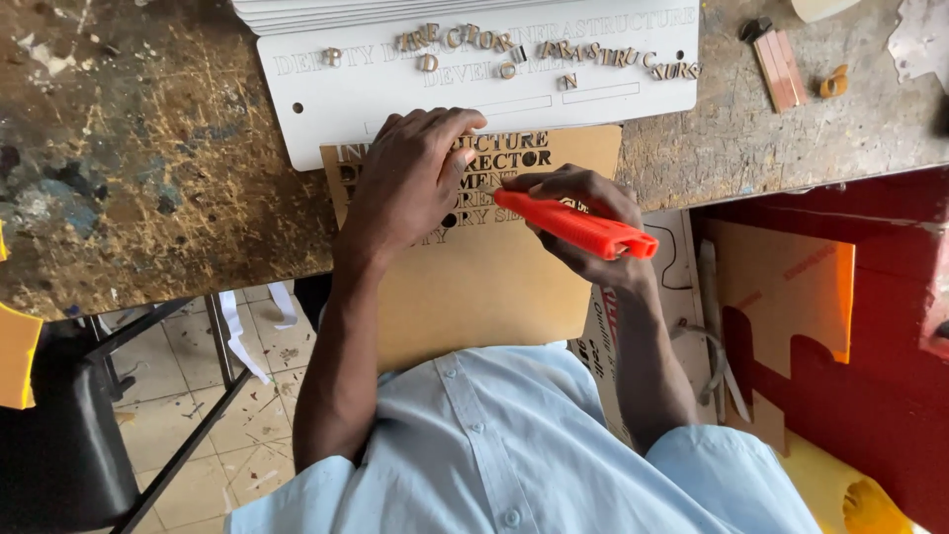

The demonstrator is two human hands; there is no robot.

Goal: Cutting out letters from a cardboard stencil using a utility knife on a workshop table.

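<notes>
The brown board (484, 267) with cut-out letters overhangs the bench's (148, 198) near edge. The left hand (410, 183) presses it flat, fingers together. The right hand (583, 213) grips an orange knife (573, 224), tip at the lettering: letter-picking seems underway, calling for careful prying.

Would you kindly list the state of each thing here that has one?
Left hand: flat, pressing on the brown board.
Right hand: gripping the orange cutter.
Orange cutter: held, tip at the board.
Brown board: letters cut out, overhanging the bench.
White plate: flat, some loose letters set in.
</notes>
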